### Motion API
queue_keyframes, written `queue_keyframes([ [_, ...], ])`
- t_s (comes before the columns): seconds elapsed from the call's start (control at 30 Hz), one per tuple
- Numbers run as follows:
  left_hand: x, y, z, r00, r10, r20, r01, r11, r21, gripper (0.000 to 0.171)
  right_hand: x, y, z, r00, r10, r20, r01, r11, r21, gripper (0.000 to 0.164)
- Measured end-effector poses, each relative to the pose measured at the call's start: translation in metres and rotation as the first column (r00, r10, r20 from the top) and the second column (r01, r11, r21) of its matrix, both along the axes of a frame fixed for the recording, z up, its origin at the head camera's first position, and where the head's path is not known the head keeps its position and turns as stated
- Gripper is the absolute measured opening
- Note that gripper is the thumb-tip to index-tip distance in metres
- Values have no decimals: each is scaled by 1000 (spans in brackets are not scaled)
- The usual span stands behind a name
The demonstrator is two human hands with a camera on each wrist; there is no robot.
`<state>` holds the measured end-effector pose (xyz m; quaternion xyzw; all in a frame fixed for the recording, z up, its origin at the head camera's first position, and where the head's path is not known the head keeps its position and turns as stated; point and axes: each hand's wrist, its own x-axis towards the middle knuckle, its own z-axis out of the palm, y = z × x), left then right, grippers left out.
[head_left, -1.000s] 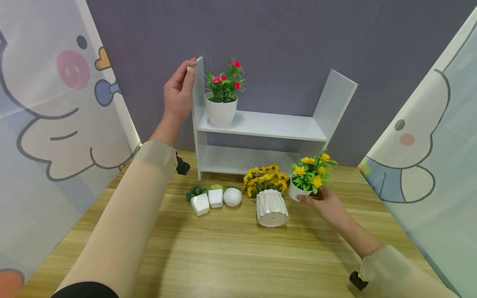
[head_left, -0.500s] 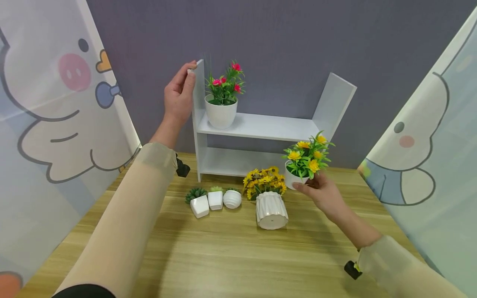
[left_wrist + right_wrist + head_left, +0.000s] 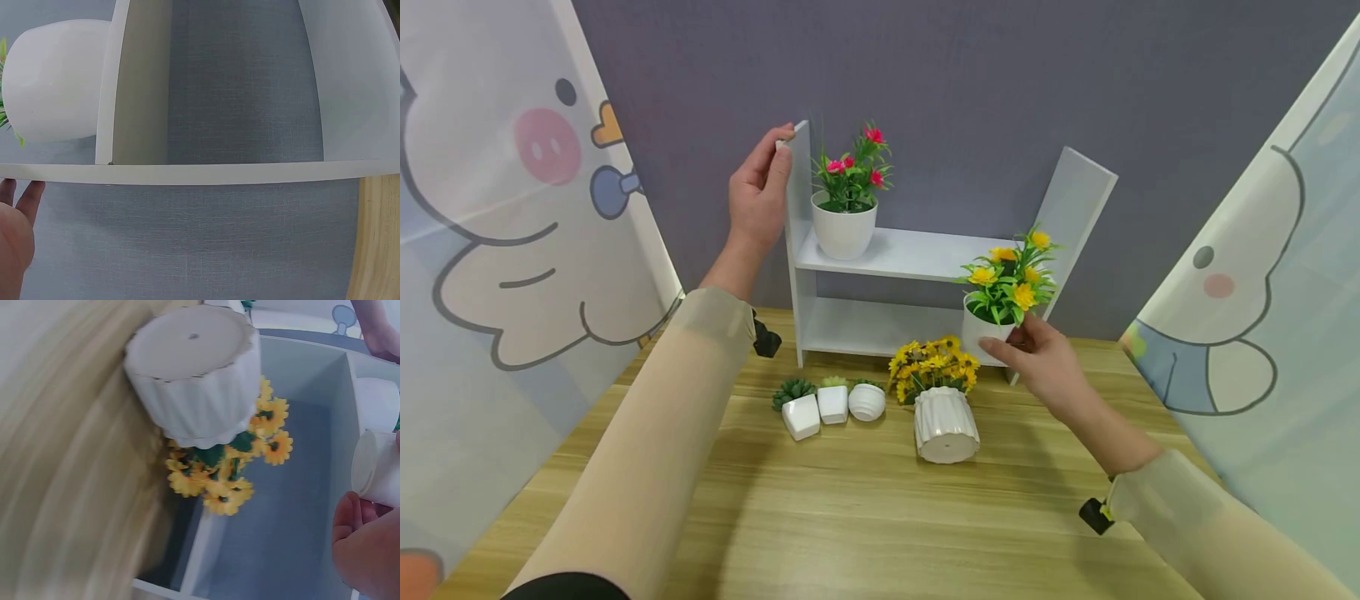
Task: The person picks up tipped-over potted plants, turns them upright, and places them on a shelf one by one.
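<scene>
My left hand (image 3: 760,193) pinches the top of the left side panel of a white shelf (image 3: 917,252); in the left wrist view its fingertips meet the panel's edge. My right hand (image 3: 1047,367) grips a white flowerpot with yellow flowers (image 3: 981,327) by its lower part, held up in front of the shelf's right half. On the upper board, at the left, stands a white flowerpot with pink flowers (image 3: 844,232). A ribbed white flowerpot with yellow daisies (image 3: 946,425) lies on its side on the table below my right hand, its base toward me.
Left of the ribbed pot lie several small white pots with succulents, among them a square one (image 3: 801,417) and a round one (image 3: 867,402). The shelf stands against a grey wall (image 3: 947,100) on the wooden table (image 3: 880,525). Printed cloths flank both sides.
My right hand has raised the flowerpot with yellow flowers from near the tabletop, moving it up and slightly left toward the shelf. The left hand stays on the side panel.
</scene>
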<state>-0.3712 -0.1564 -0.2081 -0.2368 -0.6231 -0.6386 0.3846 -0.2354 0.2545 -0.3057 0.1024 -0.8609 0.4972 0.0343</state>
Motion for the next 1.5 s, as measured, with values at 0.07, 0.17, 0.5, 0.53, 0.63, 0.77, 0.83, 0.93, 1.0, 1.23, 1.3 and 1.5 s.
queue_keyframes([
  [0.07,0,0,-1,1000,-1,-4,1,1000,2,37,-3,-4,5,1000,-1,-7,1,1000,8,56],
  [0.17,0,-1,-2,1000,-1,-4,1,1000,4,37,-8,-11,12,1000,-5,-16,5,999,35,67],
  [0.5,-3,-4,-4,999,-3,36,2,1000,26,37,-30,-38,35,993,-32,-115,38,998,57,52],
  [0.53,-3,-4,-3,999,-3,33,3,1000,25,37,-32,-41,38,993,-33,-117,40,998,55,52],
  [0.63,-2,-4,-3,1000,-7,28,6,1000,30,37,-41,-47,43,992,-31,-120,37,998,50,57],
  [0.77,1,-4,-2,1000,4,15,-4,1000,28,36,-54,-57,50,991,-26,-134,34,998,52,57],
  [0.83,2,-5,-2,1000,16,6,-16,1000,18,36,-60,-62,54,990,-30,-139,38,997,61,56],
  [0.93,2,-5,-2,1000,27,-9,-27,1000,1,36,-69,-68,59,990,-44,-134,56,995,88,59],
  [1.0,1,-5,-3,1000,26,-17,-26,1000,1,36,-75,-70,63,991,-54,-123,68,991,113,63],
  [1.23,-3,-2,-3,998,17,-53,-16,1000,9,37,-93,-77,70,995,-55,-88,69,983,168,86],
  [1.3,-3,-1,-3,998,14,-54,-13,1000,8,37,-97,-79,71,995,-53,-86,68,980,185,90],
  [1.5,-5,2,-3,998,7,-60,-6,1000,16,36,-106,-82,71,995,-43,-90,62,973,221,93],
])
